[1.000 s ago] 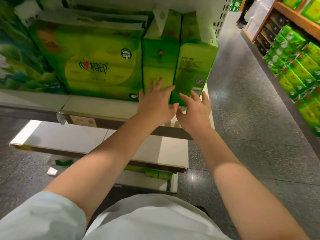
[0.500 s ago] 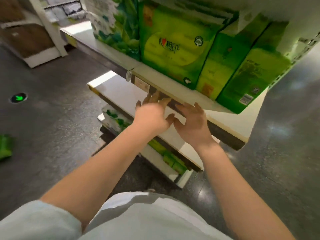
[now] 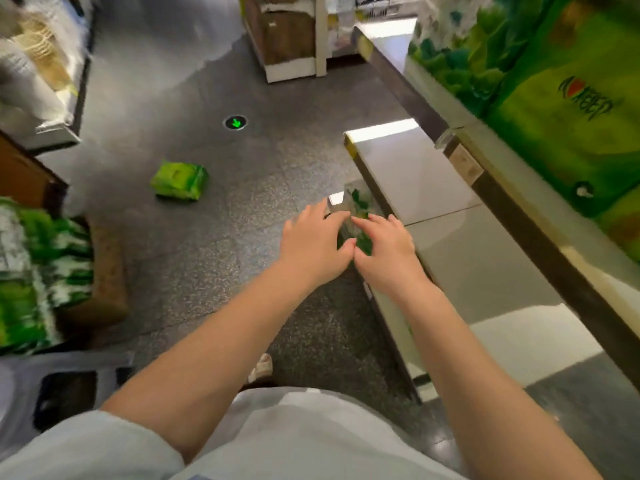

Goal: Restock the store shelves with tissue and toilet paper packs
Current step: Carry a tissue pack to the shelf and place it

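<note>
Head view, near to far. At 6 o'clock the person's pale shirt is filling the bottom edge, both bare forearms reaching up toward frame center. Left hand point(image 3: 313, 242) and right hand point(image 3: 382, 249) are hovering side by side, thumbs nearly touching, fingers spread and relaxed, grasping nothing. Both are hanging over the dark floor point(image 3: 207, 244) right at the outer edge of the lower shelf point(image 3: 426, 181).

At 9 o'clock a blurred stack of green-and-white packs point(image 3: 31, 271) is sitting beside a brown box; too smeared to tell how many.

Key relation: a loose green tissue pack point(image 3: 179, 180) is lying flat on the floor at roughly 10 o'clock from the hands, well apart from them. Its long axis is running roughly left-right across the frame, tilted slightly. Left hand is the nearer one, so my guess is the coming move is a reach down and leftward, left hand leading, and the person is likely needing to step or bend to get there.

At 2 o'clock the upper shelf point(image 3: 519, 209) is carrying large green packs point(image 3: 568, 109), standing upright just behind its front lip, with a price tag on the lip. The lower shelf under it is showing bare pale board.

Further off at 12 o'clock a green arrow floor marker point(image 3: 236, 122) is glowing, and beyond it another fixture with a white base is sitting, blurred.
</note>
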